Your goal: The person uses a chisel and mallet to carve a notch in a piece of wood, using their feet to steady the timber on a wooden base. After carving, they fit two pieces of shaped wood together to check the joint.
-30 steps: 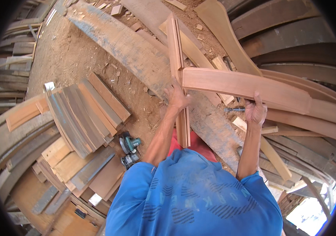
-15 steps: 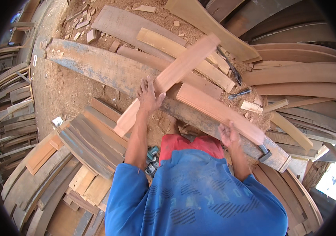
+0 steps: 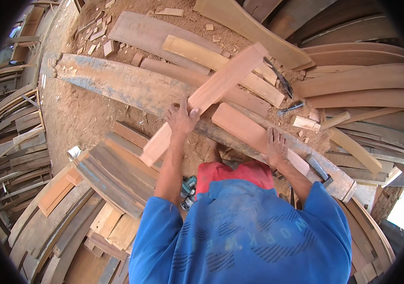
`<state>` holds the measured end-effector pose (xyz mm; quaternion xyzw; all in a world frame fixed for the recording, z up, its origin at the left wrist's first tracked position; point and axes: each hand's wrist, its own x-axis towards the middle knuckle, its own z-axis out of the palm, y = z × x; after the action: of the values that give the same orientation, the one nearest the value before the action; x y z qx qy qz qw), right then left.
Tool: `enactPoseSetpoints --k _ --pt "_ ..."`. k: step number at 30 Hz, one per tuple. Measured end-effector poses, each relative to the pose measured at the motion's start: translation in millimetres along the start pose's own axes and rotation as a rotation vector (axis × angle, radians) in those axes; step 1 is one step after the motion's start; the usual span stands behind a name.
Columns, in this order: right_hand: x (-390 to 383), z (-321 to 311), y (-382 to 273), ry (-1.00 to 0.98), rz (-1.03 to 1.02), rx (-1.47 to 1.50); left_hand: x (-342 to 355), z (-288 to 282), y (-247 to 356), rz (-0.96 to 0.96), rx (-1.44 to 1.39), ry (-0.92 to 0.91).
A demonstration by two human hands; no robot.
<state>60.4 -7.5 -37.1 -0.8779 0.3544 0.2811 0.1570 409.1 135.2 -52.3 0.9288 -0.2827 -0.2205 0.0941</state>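
Note:
A long planed wooden board (image 3: 228, 76) lies slantwise across the rough plank bench (image 3: 140, 87), its near end sticking out past the bench's near edge. My left hand (image 3: 181, 117) grips its middle, fingers on top and thumb on the right side. To the right, a second reddish board (image 3: 241, 124) rests along the bench. My right hand (image 3: 276, 147) is laid over that board, fingers reaching across its top; the thumb is hard to see. Just beyond its right end lies a hammer (image 3: 319, 166).
A pale board (image 3: 225, 68) and a wide plank (image 3: 159, 38) lie beyond the bench among sawdust and offcuts. A blue-handled tool (image 3: 291, 108) and a dark tool (image 3: 280, 78) are at the far right. Stacked planks (image 3: 116, 165) stand near left; a teal power tool (image 3: 188, 187) sits by my legs.
My right hand has gone from open beside the second board to lying over it. That board has shifted slightly, uncovering more of the hammer. My left hand keeps its hold on the slanted board.

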Motion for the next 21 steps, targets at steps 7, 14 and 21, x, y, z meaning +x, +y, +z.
enactPoseSetpoints --k 7,14,21 --pt "-8 9 -9 0.068 0.026 0.088 -30 47 -27 0.029 -0.118 0.054" --pt "1 16 -5 0.114 -0.017 0.116 -33 48 -29 0.114 -0.151 0.154" --pt "5 0 -16 0.099 -0.039 0.081 -19 25 -23 0.080 -0.208 -0.097"
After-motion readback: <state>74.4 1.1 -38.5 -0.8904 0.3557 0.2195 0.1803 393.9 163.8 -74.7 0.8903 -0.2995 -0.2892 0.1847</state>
